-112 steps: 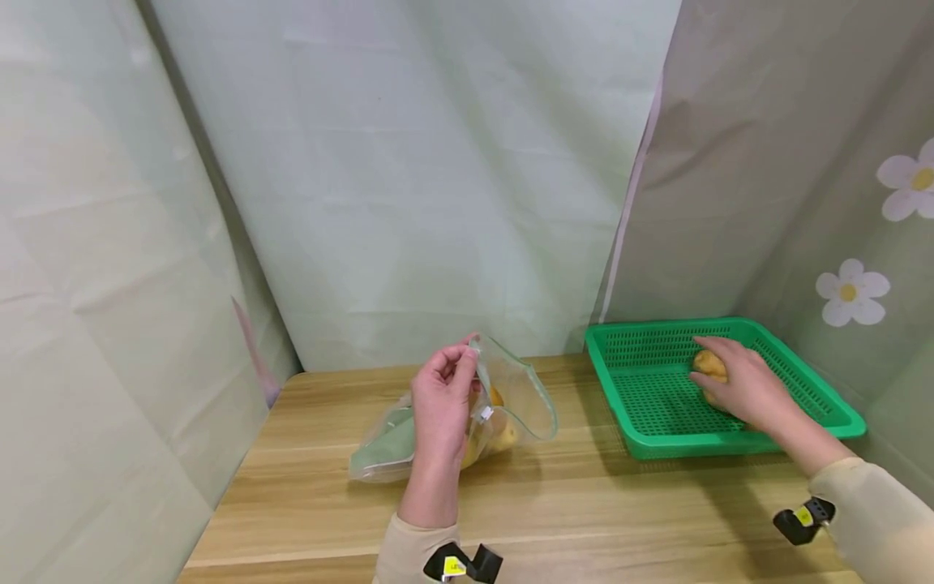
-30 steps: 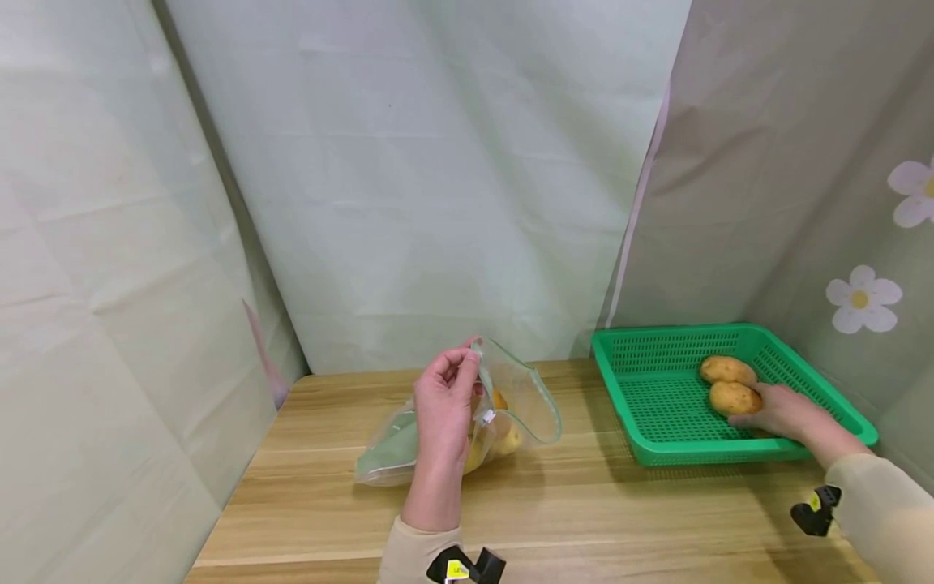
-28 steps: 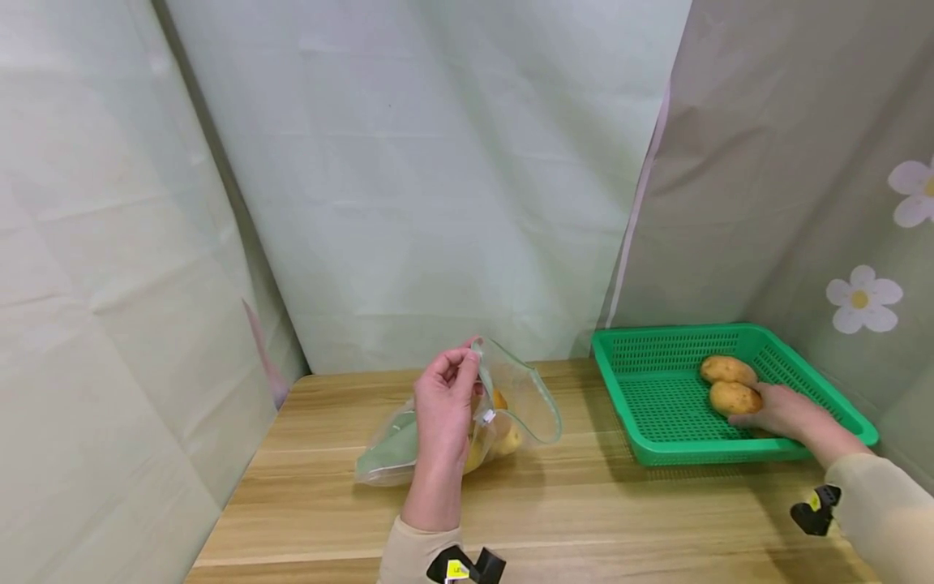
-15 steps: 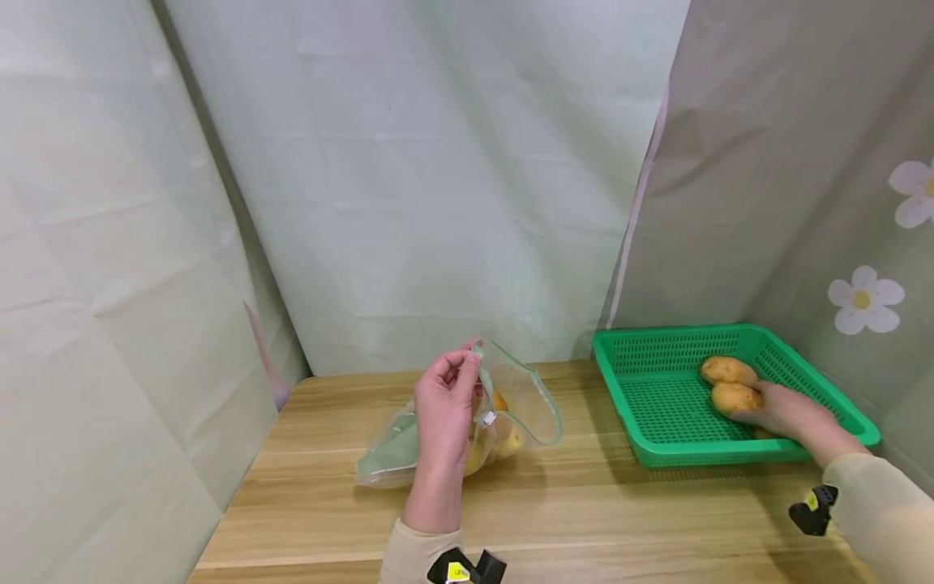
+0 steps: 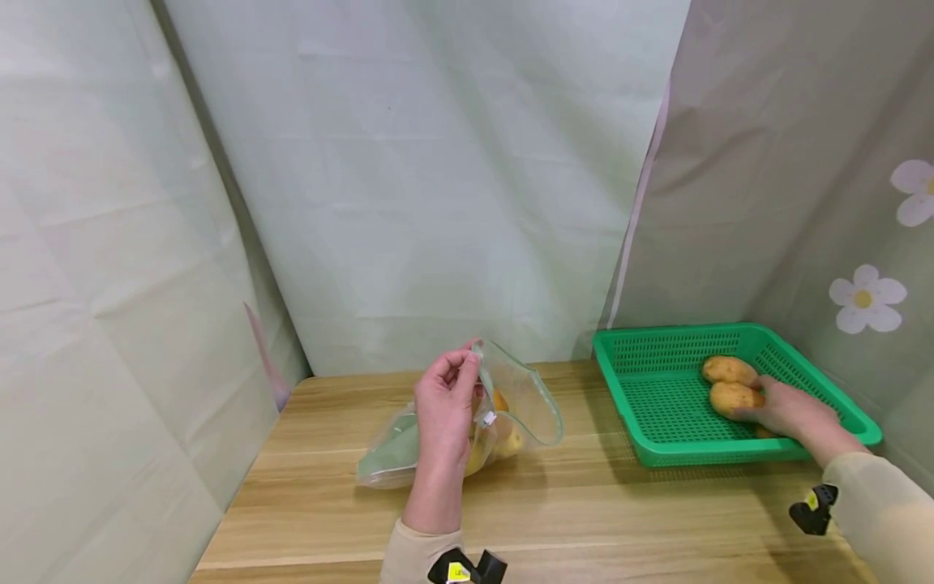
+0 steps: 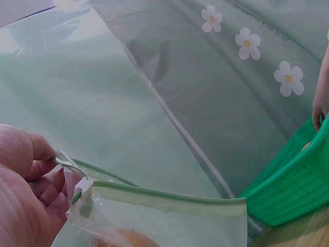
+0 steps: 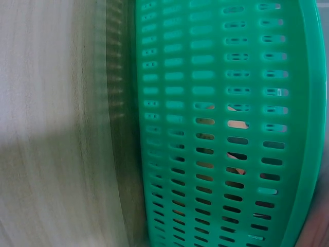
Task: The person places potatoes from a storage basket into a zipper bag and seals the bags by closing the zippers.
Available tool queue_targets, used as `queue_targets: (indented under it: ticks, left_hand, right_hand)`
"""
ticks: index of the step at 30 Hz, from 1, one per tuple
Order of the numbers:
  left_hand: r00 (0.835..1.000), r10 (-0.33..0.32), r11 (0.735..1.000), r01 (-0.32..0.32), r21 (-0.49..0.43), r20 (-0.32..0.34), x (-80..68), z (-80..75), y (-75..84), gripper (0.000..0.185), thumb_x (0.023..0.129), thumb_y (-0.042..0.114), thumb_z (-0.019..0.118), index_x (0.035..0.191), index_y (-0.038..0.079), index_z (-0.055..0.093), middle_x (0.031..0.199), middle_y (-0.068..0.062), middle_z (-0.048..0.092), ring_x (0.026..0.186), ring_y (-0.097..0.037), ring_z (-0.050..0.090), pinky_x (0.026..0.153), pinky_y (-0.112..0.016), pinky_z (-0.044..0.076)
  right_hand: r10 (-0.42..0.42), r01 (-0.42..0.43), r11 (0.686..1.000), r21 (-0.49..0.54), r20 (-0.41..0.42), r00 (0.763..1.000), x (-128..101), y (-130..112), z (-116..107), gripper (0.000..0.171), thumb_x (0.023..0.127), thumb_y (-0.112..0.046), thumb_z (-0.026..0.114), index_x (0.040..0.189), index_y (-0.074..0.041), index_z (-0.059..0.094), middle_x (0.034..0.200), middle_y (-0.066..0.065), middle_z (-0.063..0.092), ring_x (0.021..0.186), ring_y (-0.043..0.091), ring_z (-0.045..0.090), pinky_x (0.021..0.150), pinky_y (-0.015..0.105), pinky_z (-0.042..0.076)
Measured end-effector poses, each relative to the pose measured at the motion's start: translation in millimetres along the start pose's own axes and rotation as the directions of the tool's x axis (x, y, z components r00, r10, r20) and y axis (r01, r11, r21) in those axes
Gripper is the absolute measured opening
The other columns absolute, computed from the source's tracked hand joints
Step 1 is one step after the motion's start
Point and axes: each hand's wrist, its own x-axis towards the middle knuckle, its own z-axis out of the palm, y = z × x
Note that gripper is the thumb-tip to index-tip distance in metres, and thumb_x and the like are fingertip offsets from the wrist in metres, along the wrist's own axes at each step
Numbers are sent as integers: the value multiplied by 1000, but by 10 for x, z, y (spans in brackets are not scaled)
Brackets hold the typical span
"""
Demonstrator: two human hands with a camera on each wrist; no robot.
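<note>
My left hand (image 5: 443, 405) pinches the rim of a clear zip bag (image 5: 521, 397) with green edging and a white slider, its mouth gaping to the right. Several rounded yellow-tan items (image 5: 507, 442) show through the bag's film, also in the left wrist view as a tan shape (image 6: 134, 238). Inside the green slotted basket (image 5: 657, 446), my right hand (image 5: 791, 410) grips the right end of a potato (image 5: 733, 400), thumb in front and forefinger on top; the other fingers are hidden. Another potato (image 5: 728, 370) lies right behind it, and part of a third (image 5: 764, 432) shows below the palm.
The wooden table (image 5: 306, 519) carries the bag at its middle and the basket at its right end. Pale curtains (image 5: 452, 203) hang close behind and at both sides; the right one (image 5: 795, 243) has white flowers. The basket's front wall (image 7: 205, 128) fills the right wrist view.
Since the oldest frame the right hand has moved right and toward the front wall of the basket, uncovering two potatoes. Over the last second its grip has shifted slightly; the left hand stays at the bag.
</note>
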Motion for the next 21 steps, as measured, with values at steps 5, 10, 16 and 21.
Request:
queue_targets:
  ticks: [5, 10, 16, 21]
  left_hand:
    - [1000, -2, 1000, 2, -3, 2, 2, 0, 2, 15, 106, 6, 74, 108, -9, 74, 133, -12, 77, 77, -11, 62, 65, -20, 55]
    - [1000, -9, 1000, 9, -2, 4, 0, -5, 5, 15, 106, 7, 74, 107, -8, 75, 134, -11, 77, 75, -11, 62, 65, -20, 55]
    - [1000, -10, 1000, 10, 2, 5, 1, -1, 11, 15, 106, 7, 75, 106, -7, 75, 134, -11, 77, 75, -11, 61, 65, -20, 55]
    - [1000, -5, 1000, 5, -1, 6, 3, 7, 17, 15, 106, 7, 74, 107, -8, 75, 133, -12, 77, 78, -11, 63, 65, -20, 55]
  right_hand:
    - [8, -9, 1000, -19, -39, 999, -20, -15, -5, 96, 102, -55, 73, 148, 22, 39, 146, 52, 44, 123, 74, 49, 86, 81, 48]
    - [-2, -1, 1000, -30, -76, 997, -30, -18, -12, 94, 102, -56, 74, 147, 20, 43, 146, 50, 46, 122, 72, 51, 83, 77, 51]
    - [-28, 26, 999, -23, -129, 991, -61, -26, -18, 91, 101, -54, 76, 145, 20, 46, 144, 49, 49, 120, 71, 52, 82, 76, 51]
    - [-58, 55, 998, -21, -172, 983, -94, -43, -24, 89, 101, -50, 78, 145, 21, 47, 142, 50, 50, 120, 70, 52, 83, 76, 51]
